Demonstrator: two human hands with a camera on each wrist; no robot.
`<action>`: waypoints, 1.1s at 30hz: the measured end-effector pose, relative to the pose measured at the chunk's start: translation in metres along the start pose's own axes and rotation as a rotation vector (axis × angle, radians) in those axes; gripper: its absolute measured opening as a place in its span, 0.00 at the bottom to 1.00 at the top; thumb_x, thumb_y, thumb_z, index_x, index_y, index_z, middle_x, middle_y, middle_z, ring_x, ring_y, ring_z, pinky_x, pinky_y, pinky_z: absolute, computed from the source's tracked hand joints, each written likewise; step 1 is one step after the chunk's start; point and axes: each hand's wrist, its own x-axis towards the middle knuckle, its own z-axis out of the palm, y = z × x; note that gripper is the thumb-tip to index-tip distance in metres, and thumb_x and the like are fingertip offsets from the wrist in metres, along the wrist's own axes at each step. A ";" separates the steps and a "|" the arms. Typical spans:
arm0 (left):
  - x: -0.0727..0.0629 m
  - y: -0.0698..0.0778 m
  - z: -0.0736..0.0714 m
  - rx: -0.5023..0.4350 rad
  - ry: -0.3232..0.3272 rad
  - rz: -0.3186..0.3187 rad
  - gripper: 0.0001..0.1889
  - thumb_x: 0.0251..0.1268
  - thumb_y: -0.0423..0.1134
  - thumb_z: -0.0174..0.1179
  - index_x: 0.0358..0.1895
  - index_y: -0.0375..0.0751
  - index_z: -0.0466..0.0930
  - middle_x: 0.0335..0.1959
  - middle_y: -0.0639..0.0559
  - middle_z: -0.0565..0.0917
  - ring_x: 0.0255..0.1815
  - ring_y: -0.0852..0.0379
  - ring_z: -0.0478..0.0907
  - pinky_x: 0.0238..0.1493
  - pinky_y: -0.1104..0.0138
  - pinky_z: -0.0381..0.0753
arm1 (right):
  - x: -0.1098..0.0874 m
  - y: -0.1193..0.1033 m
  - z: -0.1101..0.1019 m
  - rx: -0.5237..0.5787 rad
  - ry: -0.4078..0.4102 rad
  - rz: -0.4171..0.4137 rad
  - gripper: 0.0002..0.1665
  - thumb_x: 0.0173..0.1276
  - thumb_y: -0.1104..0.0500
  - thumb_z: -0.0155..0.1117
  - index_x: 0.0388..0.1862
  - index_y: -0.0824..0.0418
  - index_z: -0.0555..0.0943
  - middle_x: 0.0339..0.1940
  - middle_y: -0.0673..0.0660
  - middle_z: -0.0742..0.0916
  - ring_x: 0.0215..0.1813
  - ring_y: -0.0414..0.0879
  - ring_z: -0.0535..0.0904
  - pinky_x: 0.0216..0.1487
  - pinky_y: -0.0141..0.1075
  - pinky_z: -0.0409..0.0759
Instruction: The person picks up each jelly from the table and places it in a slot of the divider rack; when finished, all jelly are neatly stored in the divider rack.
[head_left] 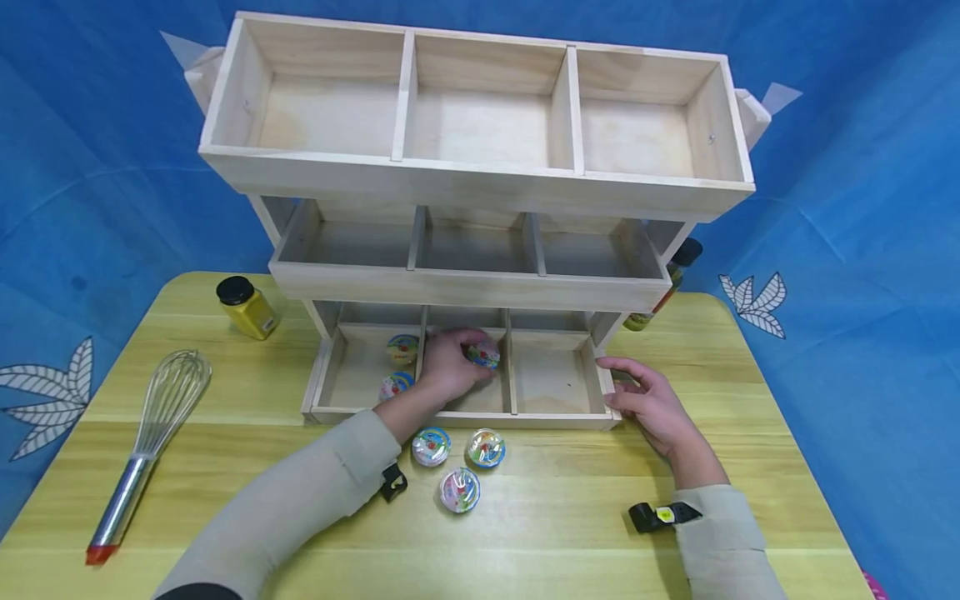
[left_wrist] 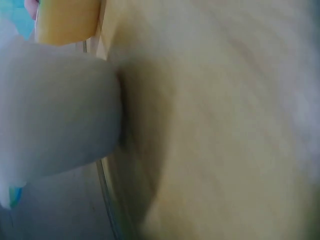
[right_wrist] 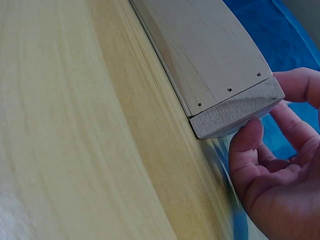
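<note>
My left hand (head_left: 450, 367) reaches into the middle compartment of the bottom tray (head_left: 472, 423) and holds a small lidded cup (head_left: 483, 353) between thumb and fingers. Two similar cups sit in the compartment to the left, one at the back (head_left: 402, 349) and one in front (head_left: 396, 385). On the table before the tray are three more, with printed lids: a left cup (head_left: 431, 447), a right cup (head_left: 486, 448) and a near cup (head_left: 460, 490). My right hand (head_left: 651, 407) grips the tray's right end (right_wrist: 237, 111), thumb against the wood and forefinger at its upper edge.
The tray is the lowest level of a three-tier wooden rack (head_left: 480, 179), whose upper tiers overhang it. A whisk (head_left: 150, 442) and a yellow jar with a black lid (head_left: 247, 308) are at the left. Behind the rack's right side stands a dark-capped bottle (head_left: 671, 275).
</note>
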 end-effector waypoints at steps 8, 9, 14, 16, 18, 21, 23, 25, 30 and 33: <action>0.000 -0.001 -0.001 0.004 -0.014 0.002 0.28 0.39 0.31 0.81 0.51 0.41 0.86 0.41 0.51 0.86 0.40 0.52 0.79 0.42 0.63 0.80 | 0.001 0.003 -0.002 0.003 -0.001 0.012 0.31 0.63 0.74 0.65 0.66 0.70 0.72 0.66 0.60 0.69 0.39 0.43 0.76 0.33 0.29 0.78; 0.000 -0.002 -0.001 0.000 -0.013 0.004 0.28 0.39 0.31 0.81 0.51 0.41 0.85 0.41 0.51 0.87 0.41 0.52 0.79 0.42 0.63 0.80 | 0.002 0.003 -0.002 0.006 -0.003 0.011 0.31 0.63 0.74 0.64 0.67 0.70 0.72 0.66 0.61 0.69 0.39 0.43 0.76 0.33 0.29 0.78; 0.000 -0.002 -0.002 -0.017 -0.017 0.008 0.30 0.36 0.31 0.82 0.50 0.40 0.85 0.41 0.51 0.87 0.42 0.52 0.80 0.45 0.62 0.80 | 0.002 0.004 -0.002 0.017 -0.008 0.003 0.32 0.62 0.75 0.63 0.66 0.71 0.72 0.66 0.60 0.69 0.37 0.42 0.75 0.31 0.29 0.77; -0.001 0.000 -0.003 -0.024 -0.028 0.002 0.31 0.36 0.31 0.82 0.51 0.39 0.84 0.42 0.50 0.86 0.42 0.51 0.79 0.45 0.62 0.80 | 0.002 0.004 -0.002 0.015 -0.008 -0.001 0.32 0.62 0.75 0.63 0.67 0.71 0.71 0.66 0.61 0.69 0.38 0.43 0.75 0.32 0.29 0.78; -0.001 0.003 -0.005 -0.038 -0.047 -0.018 0.32 0.36 0.29 0.82 0.53 0.38 0.83 0.43 0.49 0.86 0.44 0.51 0.79 0.47 0.62 0.80 | 0.002 0.005 -0.003 0.014 -0.005 0.002 0.32 0.62 0.74 0.64 0.67 0.71 0.71 0.66 0.61 0.69 0.40 0.43 0.76 0.34 0.29 0.79; -0.003 0.008 -0.010 -0.073 -0.079 -0.064 0.34 0.37 0.28 0.81 0.56 0.36 0.80 0.46 0.47 0.84 0.47 0.49 0.79 0.49 0.63 0.81 | 0.003 0.006 -0.003 0.015 -0.009 0.004 0.32 0.62 0.74 0.64 0.67 0.71 0.71 0.67 0.61 0.69 0.44 0.45 0.77 0.37 0.31 0.81; -0.005 0.013 -0.015 -0.088 -0.093 -0.087 0.35 0.39 0.27 0.80 0.58 0.34 0.78 0.48 0.45 0.83 0.48 0.48 0.79 0.50 0.62 0.81 | 0.003 0.006 -0.003 0.017 -0.009 0.007 0.32 0.62 0.74 0.65 0.67 0.71 0.71 0.67 0.61 0.69 0.45 0.45 0.77 0.38 0.31 0.81; -0.008 0.018 -0.020 -0.105 -0.101 -0.097 0.35 0.41 0.28 0.79 0.59 0.34 0.77 0.50 0.43 0.82 0.50 0.47 0.78 0.51 0.60 0.81 | 0.003 0.007 -0.003 0.012 -0.007 0.004 0.32 0.62 0.74 0.65 0.67 0.71 0.71 0.67 0.62 0.69 0.43 0.45 0.77 0.36 0.31 0.80; -0.020 0.025 -0.036 -0.179 -0.101 -0.078 0.34 0.44 0.27 0.76 0.61 0.32 0.76 0.55 0.38 0.80 0.54 0.43 0.78 0.55 0.58 0.80 | 0.002 0.007 -0.003 -0.005 0.005 0.002 0.32 0.63 0.74 0.65 0.67 0.71 0.72 0.66 0.61 0.69 0.34 0.42 0.72 0.29 0.29 0.75; -0.031 0.027 -0.048 -0.247 -0.089 -0.059 0.33 0.46 0.25 0.74 0.61 0.29 0.76 0.57 0.35 0.79 0.56 0.38 0.78 0.56 0.57 0.80 | 0.002 0.007 -0.004 -0.005 0.003 0.002 0.32 0.63 0.74 0.64 0.67 0.71 0.71 0.66 0.61 0.69 0.35 0.42 0.73 0.30 0.28 0.75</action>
